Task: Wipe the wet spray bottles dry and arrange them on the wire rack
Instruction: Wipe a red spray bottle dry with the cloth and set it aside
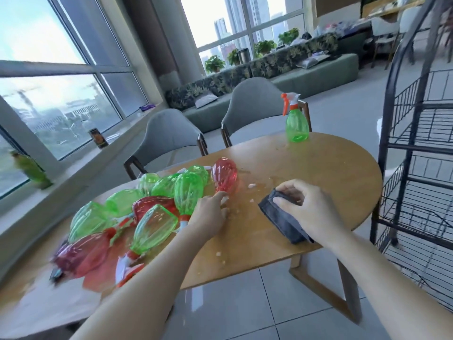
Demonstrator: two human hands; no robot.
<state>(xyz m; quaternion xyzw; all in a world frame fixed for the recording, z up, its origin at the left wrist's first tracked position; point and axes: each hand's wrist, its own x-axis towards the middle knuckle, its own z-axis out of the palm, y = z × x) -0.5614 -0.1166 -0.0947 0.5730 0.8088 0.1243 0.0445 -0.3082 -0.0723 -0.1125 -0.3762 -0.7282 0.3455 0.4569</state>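
While pinching the folded grey cloth (282, 217) in the right grip (302, 204), ready to wipe; left grip (210, 214) loosely open, fingertips at the red bottle (224, 175) neck. Pile of bottles (137, 212) left of it on the counter (318, 173); wire rack (416, 148) bare, right.

Glossy translucent plastic bottles (157, 227), smooth wooden table (318, 168)

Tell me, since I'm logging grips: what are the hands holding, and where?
The right hand grips the folded grey cloth at its far end. The left hand reaches the red bottle's neck; whether it grips cannot be told.
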